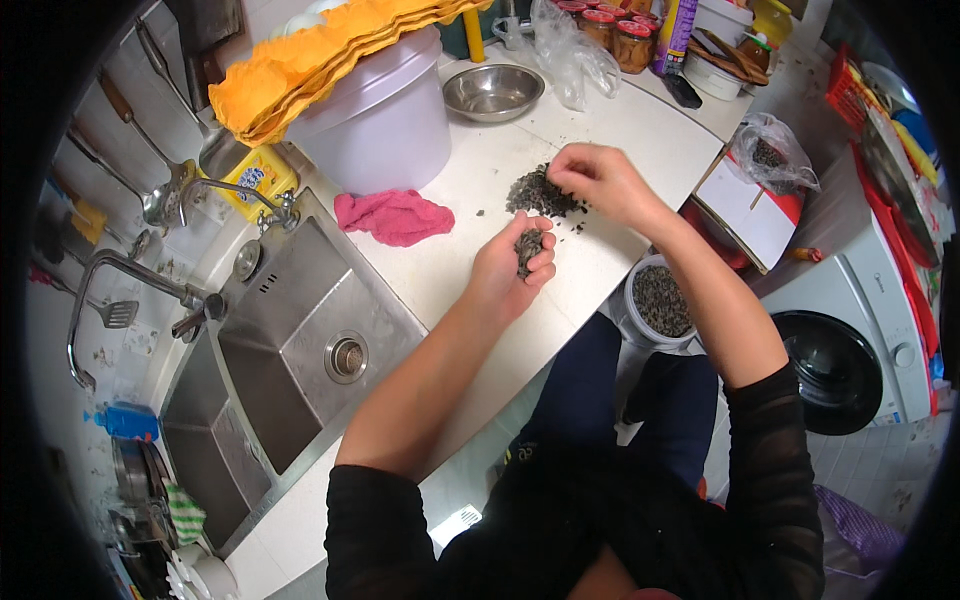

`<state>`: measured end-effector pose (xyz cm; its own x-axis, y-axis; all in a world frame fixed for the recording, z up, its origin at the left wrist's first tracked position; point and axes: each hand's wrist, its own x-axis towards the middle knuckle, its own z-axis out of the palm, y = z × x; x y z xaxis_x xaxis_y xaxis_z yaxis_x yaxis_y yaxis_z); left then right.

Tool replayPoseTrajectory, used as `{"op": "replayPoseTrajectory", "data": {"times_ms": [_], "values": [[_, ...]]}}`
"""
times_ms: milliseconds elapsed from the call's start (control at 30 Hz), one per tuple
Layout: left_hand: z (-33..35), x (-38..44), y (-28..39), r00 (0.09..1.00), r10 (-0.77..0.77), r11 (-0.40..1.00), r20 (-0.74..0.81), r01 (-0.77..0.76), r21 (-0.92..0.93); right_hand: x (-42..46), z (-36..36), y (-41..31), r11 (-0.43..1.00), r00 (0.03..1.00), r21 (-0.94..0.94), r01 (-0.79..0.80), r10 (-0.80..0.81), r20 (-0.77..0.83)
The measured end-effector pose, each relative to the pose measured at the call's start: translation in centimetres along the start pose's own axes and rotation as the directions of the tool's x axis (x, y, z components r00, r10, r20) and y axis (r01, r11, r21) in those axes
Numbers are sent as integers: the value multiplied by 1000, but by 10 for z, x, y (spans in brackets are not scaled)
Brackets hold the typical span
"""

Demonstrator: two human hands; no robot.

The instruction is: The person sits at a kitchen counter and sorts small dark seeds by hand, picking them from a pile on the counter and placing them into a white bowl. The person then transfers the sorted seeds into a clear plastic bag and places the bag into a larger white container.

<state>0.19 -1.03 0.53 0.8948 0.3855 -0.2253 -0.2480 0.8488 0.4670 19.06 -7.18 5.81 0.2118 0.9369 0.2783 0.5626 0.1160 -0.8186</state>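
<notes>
My left hand is cupped, palm up, around a handful of small grey-brown seeds that look like sunflower seeds. Above the worktop, my right hand has its thumb and fingertips drawn together at the edge of a loose dark pile of seeds or husks. Whether anything is pinched there is too small to tell. A few dark bits lie scattered around the pile. Below the counter's edge, by my knees, a white bucket holds many more of the same seeds.
Left of my hands lies a crumpled pink cloth, beside a steel double sink. Behind stand a white lidded tub under yellow egg trays, and a steel bowl. A washing machine is at the right.
</notes>
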Motion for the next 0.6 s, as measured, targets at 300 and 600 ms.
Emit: {"op": "replayPoseTrajectory", "data": {"times_ms": [300, 600], "values": [[-8, 2, 1, 999, -14, 999, 47, 15, -28, -13, 4, 33, 885, 986, -439, 154, -164, 15], [-8, 3, 1, 1000, -11, 999, 14, 11, -34, 1, 0, 34, 930, 998, -365, 33, -13, 58]]}}
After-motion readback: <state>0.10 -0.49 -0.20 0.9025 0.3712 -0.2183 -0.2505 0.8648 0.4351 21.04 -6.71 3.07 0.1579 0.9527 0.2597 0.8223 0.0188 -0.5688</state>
